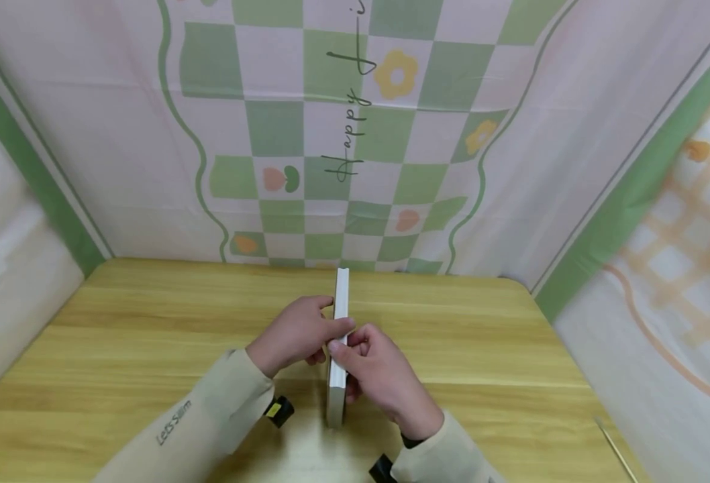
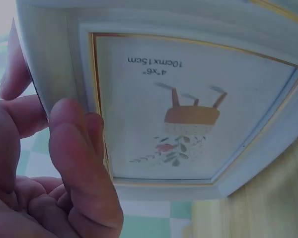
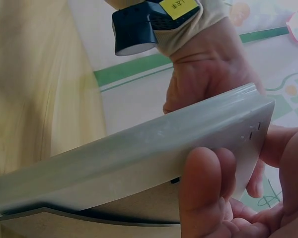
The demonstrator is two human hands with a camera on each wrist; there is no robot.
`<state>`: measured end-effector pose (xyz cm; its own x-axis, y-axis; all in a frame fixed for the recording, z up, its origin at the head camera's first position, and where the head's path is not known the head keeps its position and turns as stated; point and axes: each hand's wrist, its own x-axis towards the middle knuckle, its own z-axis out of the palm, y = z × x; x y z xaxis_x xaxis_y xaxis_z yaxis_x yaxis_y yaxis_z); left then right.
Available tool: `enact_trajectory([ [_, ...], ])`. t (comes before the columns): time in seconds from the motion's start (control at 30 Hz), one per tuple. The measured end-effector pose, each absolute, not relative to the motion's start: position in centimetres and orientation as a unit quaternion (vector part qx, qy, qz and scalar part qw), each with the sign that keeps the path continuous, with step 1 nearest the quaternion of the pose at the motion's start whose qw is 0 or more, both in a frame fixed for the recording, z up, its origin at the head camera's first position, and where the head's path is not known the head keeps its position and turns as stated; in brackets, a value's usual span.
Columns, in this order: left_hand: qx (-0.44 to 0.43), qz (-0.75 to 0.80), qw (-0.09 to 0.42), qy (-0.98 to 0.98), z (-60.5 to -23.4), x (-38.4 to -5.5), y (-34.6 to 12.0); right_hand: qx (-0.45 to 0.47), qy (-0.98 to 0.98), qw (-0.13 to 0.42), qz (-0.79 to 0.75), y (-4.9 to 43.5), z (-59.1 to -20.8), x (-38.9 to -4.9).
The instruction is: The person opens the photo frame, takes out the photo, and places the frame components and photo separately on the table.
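Note:
A white picture frame stands upright on the wooden table, seen edge-on in the head view. My left hand grips it from the left, thumb over the top edge. Nearer to me, my right hand holds the same edge from the right, thumb on top. The left wrist view shows the front: a gold inner line and a paper insert with a printed plant pot and size text, upside down. At the back, the right wrist view shows a brown backing panel with a dark edge, partly hidden by fingers.
The wooden table ends at a hanging cloth with green checks behind the hands. More cloth hangs on both sides. A thin stick lies near the table's right edge. Each wrist wears a small dark camera.

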<state>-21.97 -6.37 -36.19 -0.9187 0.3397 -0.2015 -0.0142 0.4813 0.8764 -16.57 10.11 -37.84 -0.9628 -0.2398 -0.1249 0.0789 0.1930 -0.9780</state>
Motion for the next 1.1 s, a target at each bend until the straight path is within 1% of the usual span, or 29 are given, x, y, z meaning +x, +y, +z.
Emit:
enact_trajectory([
  [0.17,0.116,0.477,0.173,0.854,-35.6,-21.7,-5.9,-0.056,0.764,0.129,-0.63,10.2,-37.8,-16.5],
  [0.4,0.103,0.493,0.174,0.846,-35.5,-21.2,-5.4,-0.065,0.794,0.145,-0.587,11.0,-37.6,-16.7],
  [0.53,0.099,0.502,0.174,0.842,-35.4,-21.0,-5.3,-0.041,0.79,0.136,-0.596,12.1,-37.9,-17.2],
  [0.63,0.096,0.498,0.177,0.844,-35.4,-21.0,-5.4,-0.017,0.767,0.134,-0.628,13.1,-38.8,-17.8],
  [0.73,0.097,0.489,0.178,0.849,-35.3,-21.0,-5.5,-0.002,0.734,0.156,-0.661,14.1,-40.2,-18.4],
  [0.9,0.101,0.465,0.174,0.862,-35.1,-21.0,-5.8,0.015,0.669,0.215,-0.711,15.1,-42.4,-19.0],
  [1.1,0.099,0.46,0.181,0.864,-35.0,-21.1,-6.1,0.039,0.6,0.273,-0.751,15.5,-43.6,-19.6],
])
